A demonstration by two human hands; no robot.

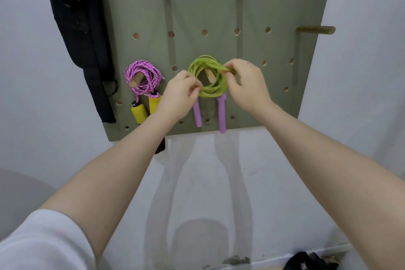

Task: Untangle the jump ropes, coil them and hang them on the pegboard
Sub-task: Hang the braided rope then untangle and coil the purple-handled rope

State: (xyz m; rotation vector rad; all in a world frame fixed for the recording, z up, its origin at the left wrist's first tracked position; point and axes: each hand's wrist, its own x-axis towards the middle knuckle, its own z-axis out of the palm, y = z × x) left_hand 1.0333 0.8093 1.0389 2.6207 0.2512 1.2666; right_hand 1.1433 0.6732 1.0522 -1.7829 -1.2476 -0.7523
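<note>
Both arms bare, stretched forward and upward, forearms converging toward hands. White sleeve (43,241) covers left upper arm at lower left corner. Left hand (177,96) raised, back toward camera, fingers curled, thumb and fingertips pinched together at its right side. Right hand (247,85) slightly higher, back toward camera, fingers curled in pinch at its upper left. Hands near each other, apart. Fingertips mostly hidden behind knuckles, so exact grip perhaps thumb-and-forefinger only.
</note>
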